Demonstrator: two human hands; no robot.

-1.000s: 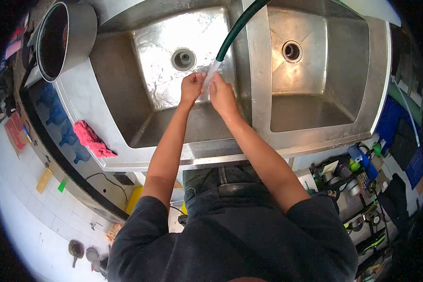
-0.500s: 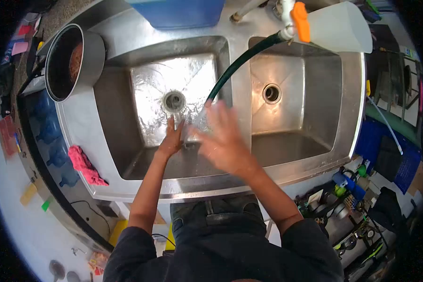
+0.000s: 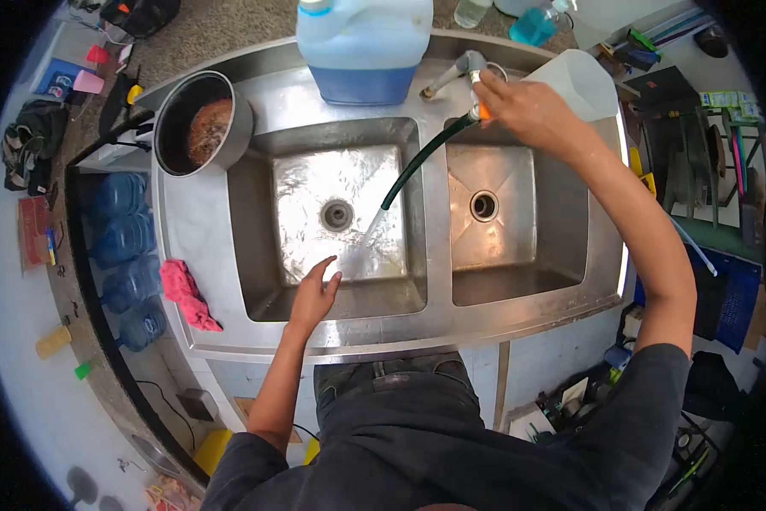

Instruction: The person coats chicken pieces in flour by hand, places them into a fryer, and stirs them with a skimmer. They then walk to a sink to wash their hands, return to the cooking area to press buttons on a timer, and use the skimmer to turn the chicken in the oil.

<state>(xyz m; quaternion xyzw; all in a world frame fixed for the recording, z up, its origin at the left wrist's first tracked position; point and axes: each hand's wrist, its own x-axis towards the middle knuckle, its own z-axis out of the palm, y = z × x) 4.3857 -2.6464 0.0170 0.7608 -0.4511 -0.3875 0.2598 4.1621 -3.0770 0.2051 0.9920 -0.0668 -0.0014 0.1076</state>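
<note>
My right hand [image 3: 532,111] is closed around the orange-handled faucet valve [image 3: 483,109] behind the right basin, covering most of it. From the valve a dark green hose [image 3: 425,159] curves down to the left, and a stream of water [image 3: 372,228] runs out of its end. The water falls into the left sink basin [image 3: 293,187], whose floor looks wet. Over the front part of that basin hangs my left hand [image 3: 316,296], fingers and thumb apart, holding nothing. It is just left of the falling water and in front of the drain [image 3: 338,215].
A dark-lined pot [image 3: 245,128] with brown residue stands at the back left, above a pink cloth [image 3: 189,294]. Behind the sink are a jug of blue liquid [image 3: 361,81] and a whitish container [image 3: 574,85]. The right basin [image 3: 519,221] lies beside the left one.
My right hand has moved from beside the hose end up to the faucet valve. My left hand stays over the left basin. The view has tilted to show more behind the sink.
</note>
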